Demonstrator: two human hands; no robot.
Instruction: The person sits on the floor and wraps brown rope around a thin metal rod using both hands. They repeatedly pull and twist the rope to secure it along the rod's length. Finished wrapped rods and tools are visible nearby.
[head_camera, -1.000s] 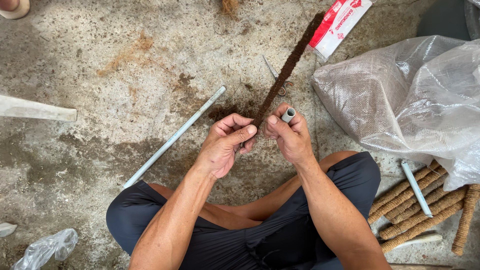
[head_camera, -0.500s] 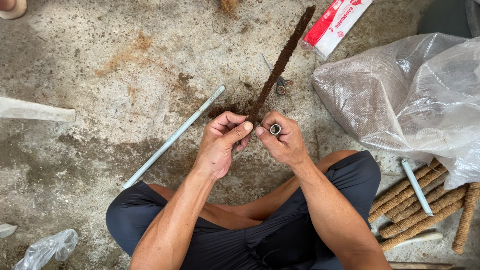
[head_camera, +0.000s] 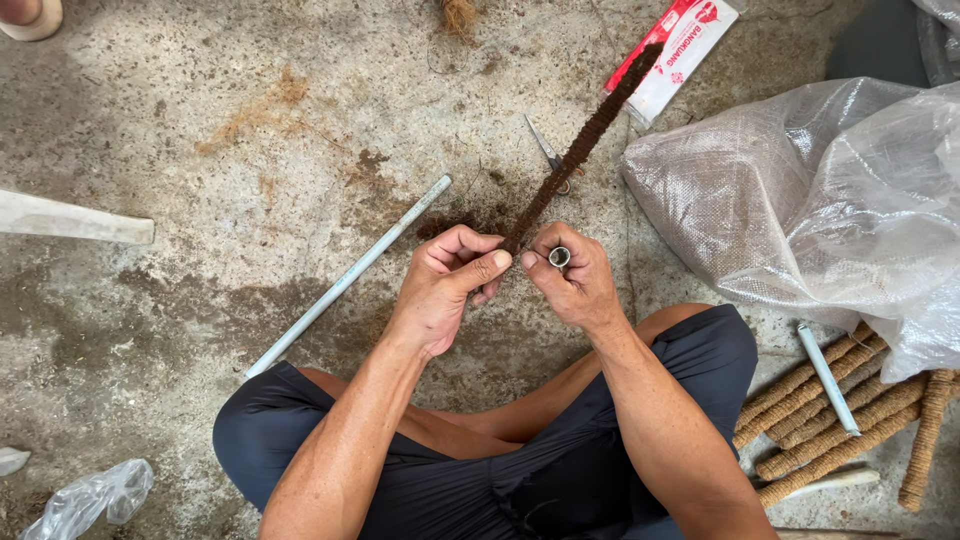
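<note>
Over bare concrete floor (head_camera: 200, 130), left hand (head_camera: 445, 285) and right hand (head_camera: 575, 280) pinching near end of brown rope stick (head_camera: 585, 145) — slanting up-right toward plastic sack (head_camera: 800, 200); grey tube (head_camera: 345, 275) just left — open room beyond.

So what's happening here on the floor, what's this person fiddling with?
A person sits cross-legged on a concrete floor. The left hand pinches the near end of a long brown fibre-wrapped stick, and the right hand holds a small metal tube end beside it. A bare pale tube lies to the left, small scissors beyond, and finished wrapped sticks are piled by a woven plastic sack at right.
</note>
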